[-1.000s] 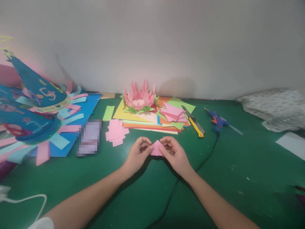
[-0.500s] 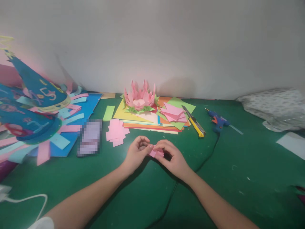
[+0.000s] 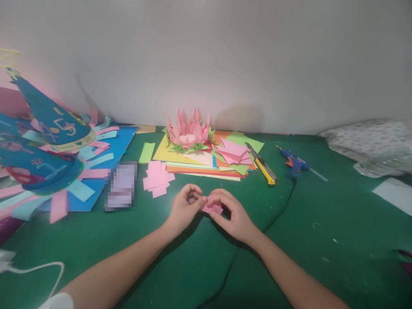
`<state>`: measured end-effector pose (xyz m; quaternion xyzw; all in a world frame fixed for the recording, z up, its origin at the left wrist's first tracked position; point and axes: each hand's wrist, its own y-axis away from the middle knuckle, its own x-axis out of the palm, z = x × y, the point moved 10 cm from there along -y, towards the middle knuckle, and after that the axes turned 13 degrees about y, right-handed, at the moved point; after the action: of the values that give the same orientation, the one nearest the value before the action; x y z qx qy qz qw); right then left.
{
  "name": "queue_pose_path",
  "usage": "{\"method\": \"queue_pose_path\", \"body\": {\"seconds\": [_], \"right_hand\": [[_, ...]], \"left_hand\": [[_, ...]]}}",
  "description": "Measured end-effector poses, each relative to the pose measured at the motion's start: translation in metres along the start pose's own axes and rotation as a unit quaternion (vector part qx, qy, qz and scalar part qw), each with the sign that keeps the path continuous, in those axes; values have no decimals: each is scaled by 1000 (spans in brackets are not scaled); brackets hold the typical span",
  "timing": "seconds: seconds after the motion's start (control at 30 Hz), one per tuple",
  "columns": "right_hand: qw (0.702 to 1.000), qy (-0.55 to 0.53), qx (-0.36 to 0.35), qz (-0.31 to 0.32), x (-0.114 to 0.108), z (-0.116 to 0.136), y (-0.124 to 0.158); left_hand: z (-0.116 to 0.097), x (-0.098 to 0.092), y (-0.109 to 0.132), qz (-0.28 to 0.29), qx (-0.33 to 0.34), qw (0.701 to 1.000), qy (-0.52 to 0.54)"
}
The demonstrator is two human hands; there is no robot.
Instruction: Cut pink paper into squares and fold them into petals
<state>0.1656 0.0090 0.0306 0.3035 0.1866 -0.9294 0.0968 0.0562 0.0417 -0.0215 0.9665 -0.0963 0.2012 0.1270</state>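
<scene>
Between my hands, above the green tabletop, is a small piece of pink paper (image 3: 215,209), which looks folded. My left hand (image 3: 188,208) pinches its left side between thumb and fingers. From the right, my right hand (image 3: 232,214) grips the same paper, its curled fingers over the top and thumb at the lower edge. Both hands cover part of the paper, so its full shape is hidden. Just left of my left hand lies a loose pile of pink paper slips (image 3: 157,178). Beyond the hands a pink paper lotus (image 3: 189,133) with green leaves sits on stacked coloured paper (image 3: 206,169).
Pink sheets (image 3: 234,151) lie beside a yellow utility knife (image 3: 265,169). A blue glue gun (image 3: 293,163) rests to the right, its black cord crossing the table near my right forearm. At left are a blurred-out phone (image 3: 122,185) and blue paper cones (image 3: 54,116). Clear plastic (image 3: 376,146) lies far right.
The pink paper has shifted slightly between my fingers, and more of its flat face shows now. My right thumb has moved a little along its lower edge. Both arms stay in place.
</scene>
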Motion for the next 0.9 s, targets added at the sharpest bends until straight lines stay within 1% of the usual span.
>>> {"method": "queue_pose_path", "body": {"seconds": [0.13, 0.33, 0.53, 0.7, 0.77, 0.9], "right_hand": [[1000, -1, -1, 2, 1, 1, 0], [1000, -10, -6, 12, 2, 2, -1], [1000, -24, 11, 3, 3, -7, -1], [999, -18, 35, -9, 2, -15, 1], [999, 1, 32, -18, 0, -14, 1], [996, 58, 21, -69, -10, -12, 2]], "left_hand": [[1, 0, 0, -3, -5, 1000, -1], [0, -1, 0, -1, -12, 999, 37], [3, 1, 0, 5, -26, 998, 63], [7, 1, 0, -4, -48, 996, 75], [8, 1, 0, -6, -53, 996, 77], [8, 0, -2, -10, -48, 997, 64]]}}
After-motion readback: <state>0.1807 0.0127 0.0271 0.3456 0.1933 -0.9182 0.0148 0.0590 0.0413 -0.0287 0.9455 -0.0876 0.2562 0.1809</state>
